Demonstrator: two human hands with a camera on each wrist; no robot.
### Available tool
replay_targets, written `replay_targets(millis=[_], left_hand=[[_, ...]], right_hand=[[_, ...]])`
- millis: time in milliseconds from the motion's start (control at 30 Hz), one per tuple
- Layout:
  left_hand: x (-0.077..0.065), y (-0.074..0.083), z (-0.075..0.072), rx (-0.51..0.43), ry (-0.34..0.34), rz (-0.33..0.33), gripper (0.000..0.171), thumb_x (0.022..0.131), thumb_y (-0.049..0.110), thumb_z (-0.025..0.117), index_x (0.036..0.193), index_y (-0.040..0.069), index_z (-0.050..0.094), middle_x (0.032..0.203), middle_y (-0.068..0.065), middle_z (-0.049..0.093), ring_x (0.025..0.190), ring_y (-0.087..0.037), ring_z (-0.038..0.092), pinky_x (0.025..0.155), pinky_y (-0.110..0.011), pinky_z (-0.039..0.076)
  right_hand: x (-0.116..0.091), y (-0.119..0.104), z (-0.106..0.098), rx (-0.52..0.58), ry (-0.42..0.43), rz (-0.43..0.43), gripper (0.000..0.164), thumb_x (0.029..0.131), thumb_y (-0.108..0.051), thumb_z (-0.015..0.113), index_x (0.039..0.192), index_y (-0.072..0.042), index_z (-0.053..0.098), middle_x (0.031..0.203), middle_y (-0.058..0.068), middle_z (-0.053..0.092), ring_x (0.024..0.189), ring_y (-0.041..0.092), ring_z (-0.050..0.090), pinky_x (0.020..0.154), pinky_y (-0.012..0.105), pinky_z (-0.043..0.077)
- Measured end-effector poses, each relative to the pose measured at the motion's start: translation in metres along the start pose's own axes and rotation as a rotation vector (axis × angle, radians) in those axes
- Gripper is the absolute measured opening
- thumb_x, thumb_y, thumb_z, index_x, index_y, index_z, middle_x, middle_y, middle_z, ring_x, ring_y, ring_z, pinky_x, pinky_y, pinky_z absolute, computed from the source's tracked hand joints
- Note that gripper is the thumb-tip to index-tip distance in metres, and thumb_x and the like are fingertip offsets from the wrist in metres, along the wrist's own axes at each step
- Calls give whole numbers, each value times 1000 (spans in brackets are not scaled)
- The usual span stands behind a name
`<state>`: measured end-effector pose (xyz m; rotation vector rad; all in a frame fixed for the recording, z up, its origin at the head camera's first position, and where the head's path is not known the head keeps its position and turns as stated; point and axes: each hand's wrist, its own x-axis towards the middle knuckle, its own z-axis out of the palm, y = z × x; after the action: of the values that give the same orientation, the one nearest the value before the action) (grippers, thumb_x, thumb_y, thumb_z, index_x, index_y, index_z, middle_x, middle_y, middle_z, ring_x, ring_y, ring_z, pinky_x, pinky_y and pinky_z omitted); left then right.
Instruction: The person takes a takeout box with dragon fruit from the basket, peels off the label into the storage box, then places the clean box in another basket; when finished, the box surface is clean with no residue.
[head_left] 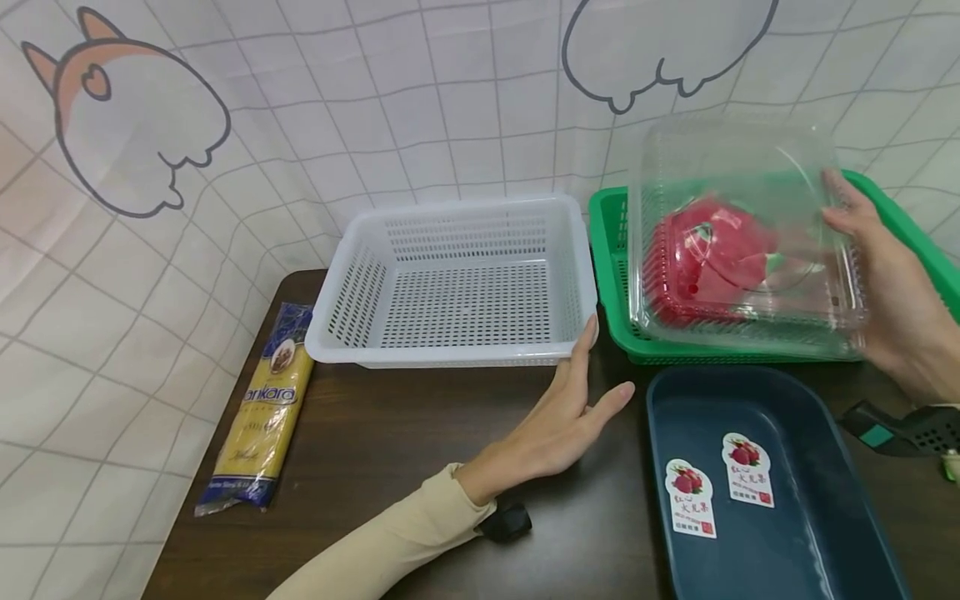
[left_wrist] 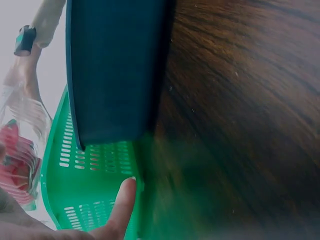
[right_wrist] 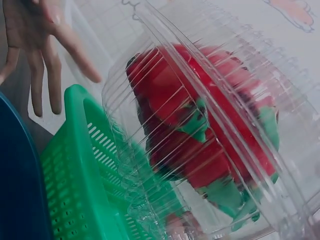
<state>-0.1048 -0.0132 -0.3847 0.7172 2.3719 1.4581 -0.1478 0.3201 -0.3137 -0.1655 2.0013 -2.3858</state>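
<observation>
My right hand [head_left: 896, 287] grips the right side of a clear plastic clamshell box [head_left: 735, 154]. Inside the box lies a red dragon fruit [head_left: 708, 258] with green scale tips, seen close up in the right wrist view. The box is held tilted over a green slotted basket [head_left: 611, 250]. My left hand [head_left: 551, 429] has its fingers extended, the tips at the front right corner of a white slotted basket [head_left: 450, 357]. Nothing is held in it. In the left wrist view its thumb [left_wrist: 122, 205] points toward the green basket's side [left_wrist: 75, 187].
Front right stands a dark blue tray [head_left: 780, 550] with two dragon-fruit stickers [head_left: 692, 500] on it. A yellow and blue pasta packet [head_left: 270, 400] lies along the left edge of the dark wooden table [head_left: 375, 467]. Behind the baskets hangs a white checked cloth [head_left: 465, 108].
</observation>
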Motion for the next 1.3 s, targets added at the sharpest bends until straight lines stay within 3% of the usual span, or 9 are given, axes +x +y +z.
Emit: replay_targets(millis=[200,333,467,600,800,967,1067,1200,1300], left_hand=[[0,0,3,-1,-31,41,87,107,50,51,167,36,-10,174,8,-3,159,-19,15,126,-48,25],[6,2,11,-8,-61,31,87,107,53,49,166,37,-13,175,4,2,158,-21,20,124,-45,31],[20,5,17,-14,-11,19,88,108,52,48,166,31,-15,175,4,0,159,-17,11,127,-47,22],[34,8,21,-43,47,-29,87,110,50,45,165,31,-18,175,2,3,159,-17,11,128,-48,20],[46,14,28,-106,86,-77,83,111,47,42,166,30,-18,175,-1,2,159,-16,10,128,-45,20],[51,14,27,-136,102,14,83,112,35,46,166,24,-17,175,1,1,157,-13,14,128,-39,20],[53,13,27,-138,111,57,83,112,29,48,166,23,-14,174,1,5,156,-12,19,127,-37,21],[53,12,28,-155,116,67,83,112,27,50,166,23,-13,174,1,7,156,-11,18,128,-37,20],[52,11,29,-173,122,56,84,111,26,50,166,23,-14,175,3,4,157,-10,14,128,-38,19]], right_hand=[[2,-4,-4,-33,1,-9,57,116,-28,32,166,-45,11,168,5,21,119,13,58,67,31,62],[4,-7,-3,-16,-12,-48,58,116,-24,34,167,-40,14,157,4,41,107,11,70,68,31,63],[12,-12,2,4,-25,-23,61,115,-26,39,168,-38,12,131,-3,60,92,15,75,64,30,62],[24,-17,9,-52,-12,44,66,114,-30,41,167,-40,4,129,-5,55,77,13,72,58,29,58],[37,-15,5,-108,-49,116,69,114,-31,39,167,-40,-5,124,-8,56,92,8,70,63,30,59],[40,-14,14,-166,-65,166,71,114,-32,39,167,-38,-8,122,0,51,81,13,70,63,31,60],[42,-15,20,-267,-80,171,70,114,-34,36,166,-36,-12,136,8,38,80,10,66,66,27,59],[44,-15,26,-342,-79,181,69,115,-35,33,166,-34,-14,136,11,30,78,9,65,66,28,60],[44,-16,28,-333,-75,186,69,115,-34,33,166,-34,-13,124,12,36,71,15,68,62,35,63]])
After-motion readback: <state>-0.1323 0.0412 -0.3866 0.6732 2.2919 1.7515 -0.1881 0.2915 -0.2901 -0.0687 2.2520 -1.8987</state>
